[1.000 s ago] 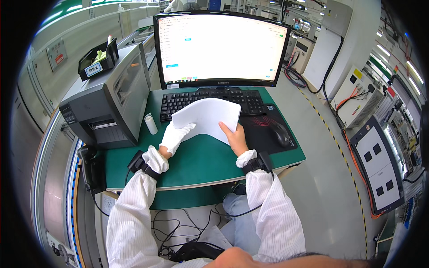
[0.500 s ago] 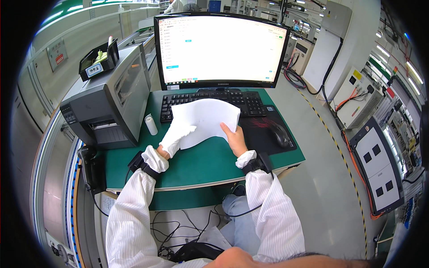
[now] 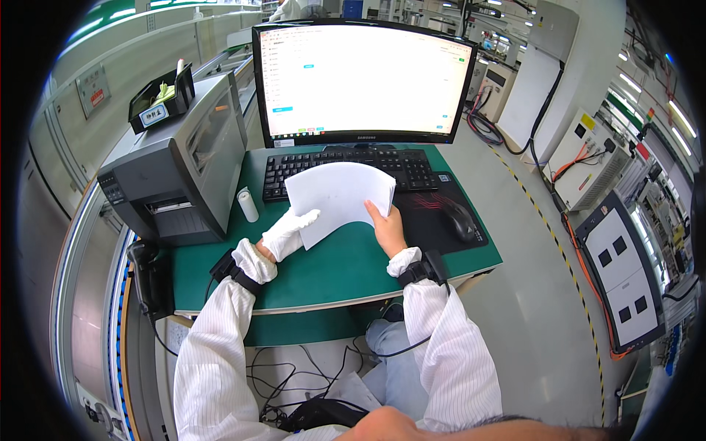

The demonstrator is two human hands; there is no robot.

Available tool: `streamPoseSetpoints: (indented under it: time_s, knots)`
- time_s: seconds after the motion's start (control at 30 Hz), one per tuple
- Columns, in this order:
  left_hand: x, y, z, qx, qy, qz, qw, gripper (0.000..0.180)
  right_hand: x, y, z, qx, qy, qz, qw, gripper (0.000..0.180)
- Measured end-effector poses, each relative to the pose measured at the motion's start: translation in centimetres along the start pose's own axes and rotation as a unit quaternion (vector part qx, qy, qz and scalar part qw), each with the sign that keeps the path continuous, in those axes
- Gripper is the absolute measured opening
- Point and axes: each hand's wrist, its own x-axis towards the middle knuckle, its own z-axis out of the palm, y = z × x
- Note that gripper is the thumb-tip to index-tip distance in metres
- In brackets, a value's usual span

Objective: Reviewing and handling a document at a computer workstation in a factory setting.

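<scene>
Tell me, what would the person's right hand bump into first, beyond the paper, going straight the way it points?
Past the white paper it holds, the right hand would probably meet the black keyboard, though it might pass above; height is hard to judge.

Green tabletop (image 3: 331,275) beneath a grey printer (image 3: 173,173), white roll (image 3: 248,206), black keyboard (image 3: 357,156) and black mouse pad (image 3: 430,217).

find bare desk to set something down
Widest: green desk between left hand and right hand, from white paper to near edge. A narrow strip lies between printer and keyboard, behind the white roll. Crowded: the back, with monitor and keyboard; right, with mouse on pad.
</scene>
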Motion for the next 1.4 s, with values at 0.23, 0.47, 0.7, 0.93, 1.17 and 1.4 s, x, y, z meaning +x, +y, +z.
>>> streamPoseSetpoints:
  time_s: [0.23,0.47,0.7,0.93,1.17,1.4]
  knots:
    - [0.6,-1.1,-0.5,0.325,0.132,0.054,0.935,0.046,-0.2,-0.6,0.1,0.018,0.002,0.007,1.0,0.041]
    - [0.8,-2.4,-1.6,0.419,0.204,0.141,0.873,0.046,0.0,-0.9,0.3,0.033,0.003,0.014,0.999,0.037]
    - [0.6,-2.1,-1.5,0.405,0.268,0.209,0.849,0.045,0.7,-0.8,0.2,0.075,0.043,-0.016,0.996,0.045]
    - [0.8,-2.2,-1.3,0.359,0.284,0.257,0.851,0.04,0.5,-0.5,-0.4,0.008,0.065,0.01,0.998,0.041]
    - [0.5,-2.2,-1.3,0.388,0.234,0.203,0.868,0.04,0.6,-0.2,-0.1,0.007,0.095,0.027,0.995,0.044]
    - [0.6,-2.6,-1.1,0.465,0.166,0.127,0.861,0.046,0.6,2.3,-0.6,-0.143,0.063,0.032,0.987,0.046]
